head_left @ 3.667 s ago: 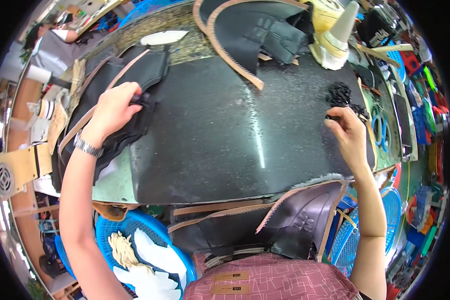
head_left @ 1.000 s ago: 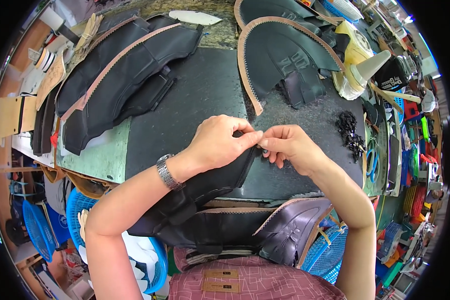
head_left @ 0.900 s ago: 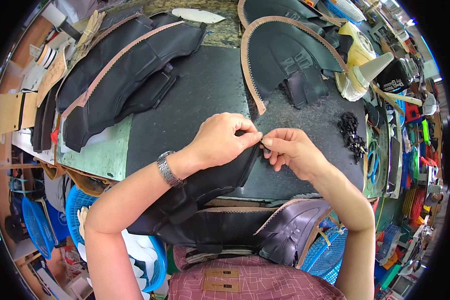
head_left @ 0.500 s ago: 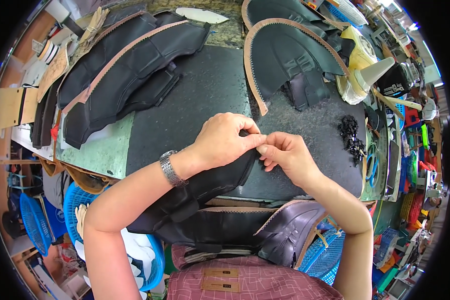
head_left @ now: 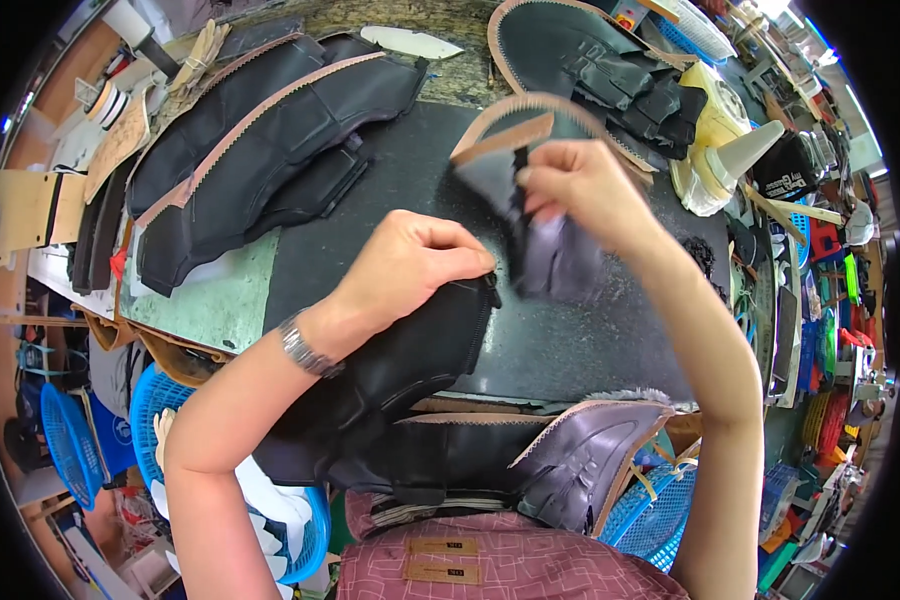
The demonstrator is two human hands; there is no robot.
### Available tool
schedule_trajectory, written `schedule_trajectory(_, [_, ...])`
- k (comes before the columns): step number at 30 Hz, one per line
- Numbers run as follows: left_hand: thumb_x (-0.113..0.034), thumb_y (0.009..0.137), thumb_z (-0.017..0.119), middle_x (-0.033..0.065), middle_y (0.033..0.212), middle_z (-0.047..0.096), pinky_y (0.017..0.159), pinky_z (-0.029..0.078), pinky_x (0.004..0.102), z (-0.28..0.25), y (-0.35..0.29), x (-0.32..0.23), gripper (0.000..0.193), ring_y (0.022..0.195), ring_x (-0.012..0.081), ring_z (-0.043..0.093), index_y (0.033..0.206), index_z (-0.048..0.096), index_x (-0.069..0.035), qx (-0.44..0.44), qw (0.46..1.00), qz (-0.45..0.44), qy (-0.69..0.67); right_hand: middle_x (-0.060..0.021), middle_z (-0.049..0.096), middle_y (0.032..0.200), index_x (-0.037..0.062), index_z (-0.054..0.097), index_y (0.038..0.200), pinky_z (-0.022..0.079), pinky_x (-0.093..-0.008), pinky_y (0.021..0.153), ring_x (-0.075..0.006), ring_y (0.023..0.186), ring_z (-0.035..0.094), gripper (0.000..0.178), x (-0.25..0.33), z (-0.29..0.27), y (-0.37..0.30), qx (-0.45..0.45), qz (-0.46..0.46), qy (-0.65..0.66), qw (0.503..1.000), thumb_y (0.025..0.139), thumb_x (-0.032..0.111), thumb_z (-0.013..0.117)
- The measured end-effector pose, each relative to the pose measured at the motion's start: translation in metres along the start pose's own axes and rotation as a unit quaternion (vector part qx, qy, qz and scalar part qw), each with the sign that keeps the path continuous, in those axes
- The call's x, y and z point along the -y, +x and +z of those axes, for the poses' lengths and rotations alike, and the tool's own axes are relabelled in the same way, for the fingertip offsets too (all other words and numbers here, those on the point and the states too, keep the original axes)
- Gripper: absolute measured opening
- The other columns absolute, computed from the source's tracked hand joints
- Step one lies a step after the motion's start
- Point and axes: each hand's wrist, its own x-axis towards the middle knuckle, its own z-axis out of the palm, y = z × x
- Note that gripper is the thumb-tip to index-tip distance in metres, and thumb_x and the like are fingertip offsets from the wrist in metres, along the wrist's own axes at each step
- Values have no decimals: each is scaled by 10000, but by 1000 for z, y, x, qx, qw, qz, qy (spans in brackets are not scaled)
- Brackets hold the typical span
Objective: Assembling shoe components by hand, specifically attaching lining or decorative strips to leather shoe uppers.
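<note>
Now, nearest of all, a brown-edged panel (head_left: 590,460) drapes over the lap, below both hands. Just above it, the left hand (head_left: 410,265) pinches the corner of a black leather piece (head_left: 410,345), thumb against forefinger. And the right hand (head_left: 578,190) has parted from it! A second ago their fingertips met; now it's up and to the right, pinching the edge of a second panel (head_left: 492,180), blurred and pulled closer to the left hand. So that's one piece per hand, and the two aren't joined at the fingertips. Right of that hand, the forearm half hides some black scraps (head_left: 699,256). Beyond the left hand lies a stack of black pieces (head_left: 285,140); past the right, another panel (head_left: 595,70) and a cone (head_left: 750,148) crowd the far side.
</note>
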Motion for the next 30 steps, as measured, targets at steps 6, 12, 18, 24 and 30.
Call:
schedule_trajectory(6, [-44, 699, 684, 75, 853, 652, 688, 492, 313, 13, -27, 16, 51, 761, 221, 601, 748, 675, -32, -105, 867, 310, 376, -60, 617, 743, -22, 607, 822, 525, -255, 626, -143, 682, 629, 144, -17, 61, -27, 25, 111, 268, 957, 823, 121, 628])
schedule_trajectory(12, [-53, 640, 707, 88, 1037, 620, 785, 466, 376, 15, -35, 19, 64, 943, 286, 561, 687, 663, -52, -147, 827, 327, 432, -109, 617, 740, -38, 645, 720, 460, -320, 603, -155, 658, 599, 224, -17, 50, -26, 36, -10, -62, 997, 807, 164, 604])
schedule_trajectory(18, [-50, 663, 698, 144, 1112, 589, 947, 382, 438, -2, -25, 25, 63, 1073, 321, 534, 692, 651, -21, -107, 849, 323, 405, -75, 640, 793, -12, 652, 882, 463, -286, 592, -134, 678, 588, 199, -6, 52, -22, 58, -35, -72, 995, 817, 173, 618])
schedule_trajectory(24, [-21, 695, 677, 129, 993, 634, 1004, 391, 473, 2, -30, 37, 53, 1046, 324, 583, 696, 627, -2, -95, 822, 366, 425, -58, 648, 834, -8, 635, 1030, 496, -257, 611, -144, 742, 624, 374, 14, 60, 3, 97, 62, 59, 992, 847, 317, 608])
schedule_trajectory(30, [-14, 703, 676, 135, 994, 647, 915, 467, 404, 3, -44, 39, 52, 1010, 300, 602, 712, 632, 11, -88, 833, 344, 424, -26, 606, 709, -14, 624, 860, 480, -266, 622, -99, 640, 549, 174, -4, 66, 12, 183, -10, 14, 983, 842, 158, 607])
